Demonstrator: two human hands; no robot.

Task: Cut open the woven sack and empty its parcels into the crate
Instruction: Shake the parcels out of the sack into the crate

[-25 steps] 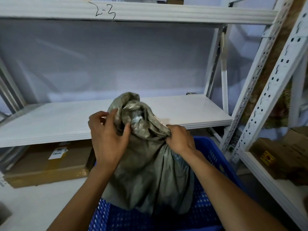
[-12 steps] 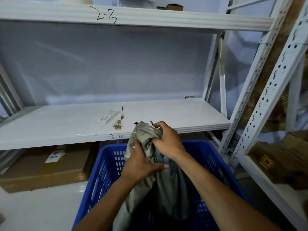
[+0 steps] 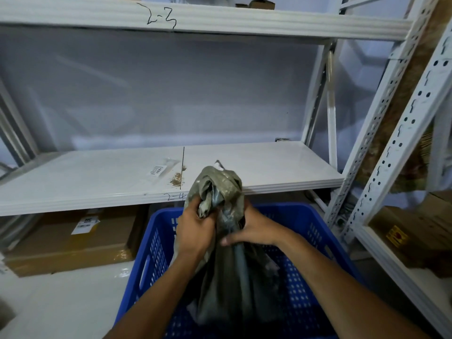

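While the one woven sack (image 3: 227, 277) stands upright inside the one blue crate (image 3: 156, 250), its lower part down between the perforated walls, two hands clench its gathered neck, which rises above the crate's rim. The left hand (image 3: 195, 231) is wrapped round the left side of the bunched grey-green fabric, fingers curled into the folds. The right hand (image 3: 254, 228) grasps the right side just opposite, thumb laid across the front of the sack. Only crumpled fabric lies between the two hands. Whether any parcels are in the sack or under it cannot be told. Behind the crate run two white shelf boards. The lower shelf (image 3: 97, 177) bears one small barcode label (image 3: 157, 170) and one brown smear (image 3: 176, 179) just beside a thin black line, and the upper shelf (image 3: 244, 20) carries the handwritten mark 2-3. One taped cardboard box (image 3: 73, 243) lies under the lower shelf, left of the crate. On the rack to the right sit brown cartons (image 3: 420, 236), their number unclear
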